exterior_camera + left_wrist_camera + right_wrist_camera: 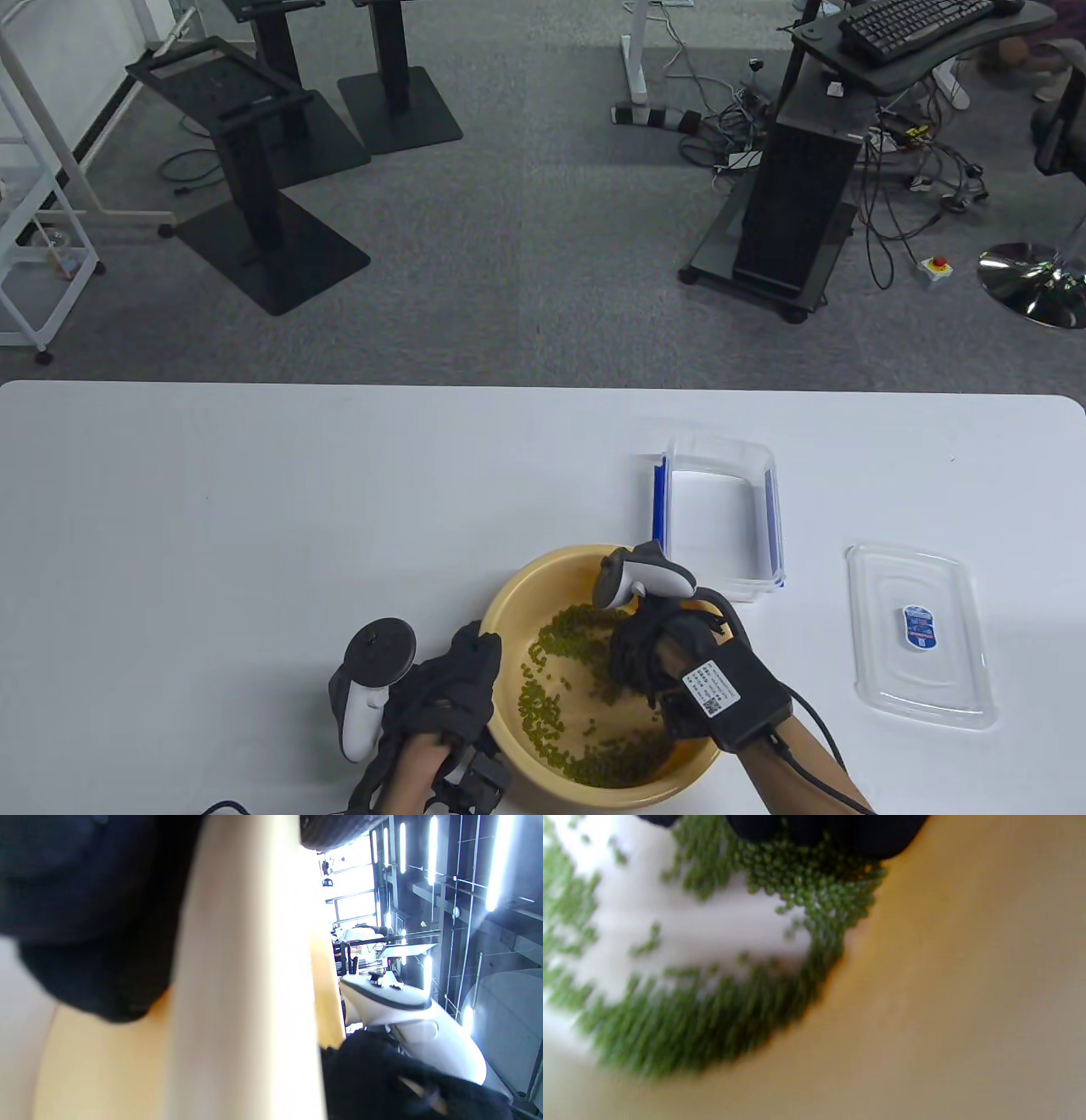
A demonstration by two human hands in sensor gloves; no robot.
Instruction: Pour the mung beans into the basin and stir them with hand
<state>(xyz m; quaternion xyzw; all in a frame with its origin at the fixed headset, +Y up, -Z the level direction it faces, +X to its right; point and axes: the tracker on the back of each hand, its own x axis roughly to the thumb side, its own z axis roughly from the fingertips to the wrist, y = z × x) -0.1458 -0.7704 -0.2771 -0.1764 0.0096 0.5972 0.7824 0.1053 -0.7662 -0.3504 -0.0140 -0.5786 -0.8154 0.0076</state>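
Near the front edge of the table [254, 509], I have the stirring step in hand: the mung beans [551, 717] already lie in the yellow basin [543, 573], so I judge pouring complete. My right hand [649, 662] is down inside the basin with its fingertips [814, 827] in the beans; whether those fingers are straight or curled I cannot tell from any view. My left hand [450, 688] grips the basin's near-left rim, fingers hooked over it, steadying it.

Next move, as I judge it: sweep the right hand around the floor of the basin, keeping the left clamped so the basin does not slide, and stay below the rim to avoid spilling beans.

Containers: the beans sit in loose clusters across the basin bottom. The clear storage box [721, 518] just behind the basin appears empty. Its lid [920, 637] lies flat, apart to the right.
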